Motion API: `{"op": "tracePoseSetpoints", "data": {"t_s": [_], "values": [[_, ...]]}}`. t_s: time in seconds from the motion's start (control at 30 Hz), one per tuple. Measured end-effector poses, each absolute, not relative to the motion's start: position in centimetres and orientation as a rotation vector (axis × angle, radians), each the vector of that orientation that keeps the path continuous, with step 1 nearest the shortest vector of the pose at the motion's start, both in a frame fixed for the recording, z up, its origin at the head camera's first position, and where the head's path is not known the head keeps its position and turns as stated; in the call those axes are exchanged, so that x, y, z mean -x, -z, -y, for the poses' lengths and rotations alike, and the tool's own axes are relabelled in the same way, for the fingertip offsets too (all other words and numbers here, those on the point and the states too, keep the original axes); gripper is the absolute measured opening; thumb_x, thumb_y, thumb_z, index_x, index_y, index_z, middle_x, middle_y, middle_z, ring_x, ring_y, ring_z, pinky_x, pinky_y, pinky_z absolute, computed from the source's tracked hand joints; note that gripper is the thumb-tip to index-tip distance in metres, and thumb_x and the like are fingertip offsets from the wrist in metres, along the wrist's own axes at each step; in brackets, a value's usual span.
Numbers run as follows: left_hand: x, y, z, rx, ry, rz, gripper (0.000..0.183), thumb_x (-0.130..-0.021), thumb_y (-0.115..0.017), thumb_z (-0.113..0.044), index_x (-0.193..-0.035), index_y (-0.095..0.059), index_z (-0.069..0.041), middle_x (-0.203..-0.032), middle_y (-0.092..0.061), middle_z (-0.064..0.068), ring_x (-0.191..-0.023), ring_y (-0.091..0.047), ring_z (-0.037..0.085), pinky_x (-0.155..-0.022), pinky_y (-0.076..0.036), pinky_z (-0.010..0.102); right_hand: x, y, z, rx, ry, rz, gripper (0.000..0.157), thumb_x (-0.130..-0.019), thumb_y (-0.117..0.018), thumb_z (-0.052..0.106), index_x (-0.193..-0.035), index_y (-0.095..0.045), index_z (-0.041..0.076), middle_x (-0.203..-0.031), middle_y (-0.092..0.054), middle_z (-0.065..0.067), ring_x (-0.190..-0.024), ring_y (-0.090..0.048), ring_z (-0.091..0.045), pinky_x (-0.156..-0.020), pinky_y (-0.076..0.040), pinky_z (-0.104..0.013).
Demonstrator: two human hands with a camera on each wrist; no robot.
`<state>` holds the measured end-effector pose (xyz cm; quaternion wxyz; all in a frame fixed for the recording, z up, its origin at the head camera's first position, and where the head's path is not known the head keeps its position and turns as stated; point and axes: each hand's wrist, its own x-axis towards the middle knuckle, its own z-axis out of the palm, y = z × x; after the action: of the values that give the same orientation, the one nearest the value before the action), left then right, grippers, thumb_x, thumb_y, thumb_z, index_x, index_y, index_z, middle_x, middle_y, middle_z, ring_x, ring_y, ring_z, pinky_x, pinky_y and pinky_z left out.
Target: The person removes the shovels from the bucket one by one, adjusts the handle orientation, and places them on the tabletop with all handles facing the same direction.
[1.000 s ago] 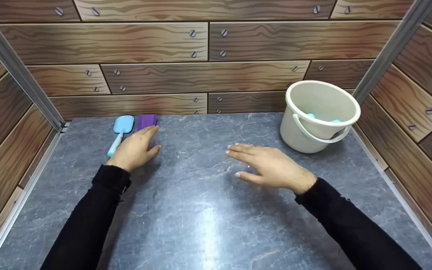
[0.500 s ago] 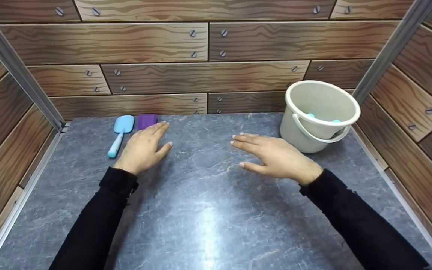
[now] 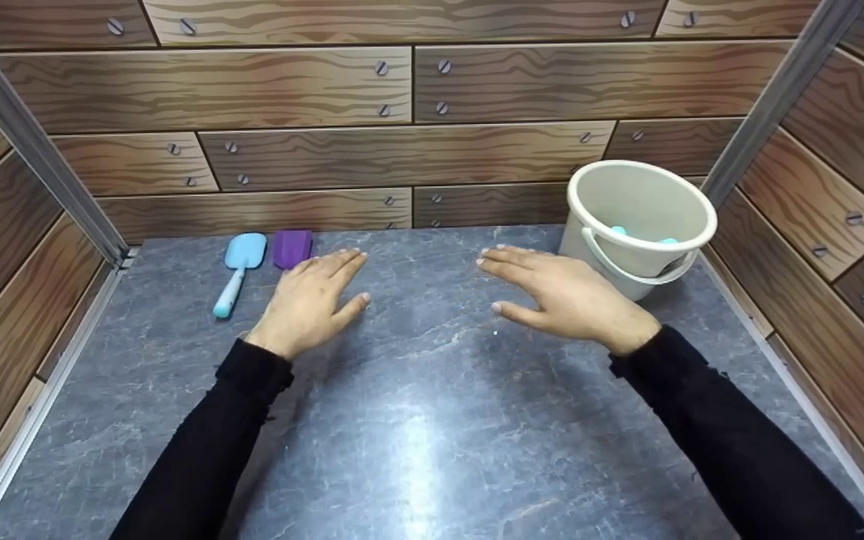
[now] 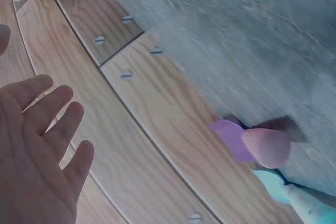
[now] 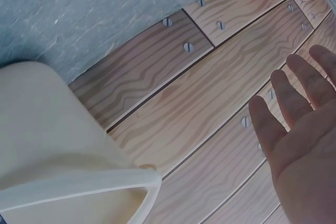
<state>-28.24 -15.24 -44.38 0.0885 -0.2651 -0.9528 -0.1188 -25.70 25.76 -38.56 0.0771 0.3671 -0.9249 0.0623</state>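
Observation:
My left hand (image 3: 308, 304) hovers over the tabletop with its fingers extended and holds nothing. Just beyond its fingers lies a purple toy shovel (image 3: 292, 247), its handle hidden under the hand; in the left wrist view that handle (image 4: 268, 148) looks pinkish. Left of it, a light blue toy shovel (image 3: 245, 251) with a pale teal handle lies flat. My right hand (image 3: 571, 300), also bare and straight-fingered, is in front of a cream bucket (image 3: 642, 199) and overlaps its lower left side in the head view. Inside the bucket, small teal pieces (image 3: 619, 230) partly show.
The grey marbled tabletop (image 3: 432, 375) is bounded by wood-patterned walls (image 3: 312, 82) at the back and both sides. Metal posts (image 3: 766, 97) stand at the back corners. The bucket's carrying handle (image 3: 676, 275) hangs down at its front.
Both hands have moved to the right and farther from the person, staying straight-fingered. More of the blue shovel's handle is uncovered. The shovels and the bucket stay in place.

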Motion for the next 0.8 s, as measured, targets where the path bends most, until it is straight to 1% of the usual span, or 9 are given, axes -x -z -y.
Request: {"op": "tracePoseSetpoints", "data": {"t_s": [0.2,0.33,0.47,0.63,0.8], "values": [[27.4,44.0,14.1,0.863,0.350,2.787,0.072,-0.121,-0.057,-0.051,-0.180,-0.048,-0.010,-0.184,-0.053,0.015,-0.171,-0.052,0.040,-0.146,-0.037,0.065,26.6,38.0,-26.8,-1.032,-0.206,2.775,0.071,-0.116,-0.071,0.051,-0.175,-0.056,0.014,-0.182,-0.057,-0.011,-0.169,-0.056,-0.038,-0.137,-0.050,-0.064],[27.0,43.7,13.4,0.906,0.344,2.770,0.073,-0.121,-0.056,-0.054,-0.180,-0.048,-0.011,-0.184,-0.054,0.014,-0.173,-0.051,0.038,-0.146,-0.037,0.066,26.8,37.5,-27.6,-0.948,-0.229,2.808,0.071,-0.117,-0.071,0.049,-0.177,-0.055,0.016,-0.183,-0.055,-0.012,-0.171,-0.054,-0.038,-0.137,-0.049,-0.066],[26.5,43.5,12.6,0.937,0.322,2.778,0.074,-0.122,-0.054,-0.055,-0.182,-0.045,-0.013,-0.186,-0.052,0.012,-0.174,-0.049,0.036,-0.147,-0.035,0.063,27.1,36.8,-28.4,-0.858,-0.277,2.844,0.069,-0.118,-0.070,0.043,-0.178,-0.053,0.014,-0.185,-0.052,-0.016,-0.172,-0.050,-0.042,-0.140,-0.045,-0.067],[25.9,43.4,11.7,0.989,0.306,2.752,0.073,-0.121,-0.056,-0.053,-0.181,-0.046,-0.012,-0.186,-0.052,0.011,-0.174,-0.049,0.035,-0.148,-0.034,0.063,27.7,36.0,-29.7,-0.757,-0.354,2.881,0.066,-0.119,-0.068,0.038,-0.178,-0.052,0.011,-0.185,-0.051,-0.019,-0.175,-0.046,-0.044,-0.145,-0.038,-0.066],[25.4,43.3,10.9,1.038,0.290,2.705,0.073,-0.121,-0.057,-0.053,-0.180,-0.048,-0.011,-0.185,-0.053,0.012,-0.173,-0.051,0.036,-0.147,-0.036,0.063,28.4,35.5,-31.1,-0.703,-0.385,2.892,0.065,-0.119,-0.068,0.035,-0.177,-0.052,0.009,-0.185,-0.050,-0.021,-0.172,-0.048,-0.047,-0.142,-0.040,-0.069]]}}
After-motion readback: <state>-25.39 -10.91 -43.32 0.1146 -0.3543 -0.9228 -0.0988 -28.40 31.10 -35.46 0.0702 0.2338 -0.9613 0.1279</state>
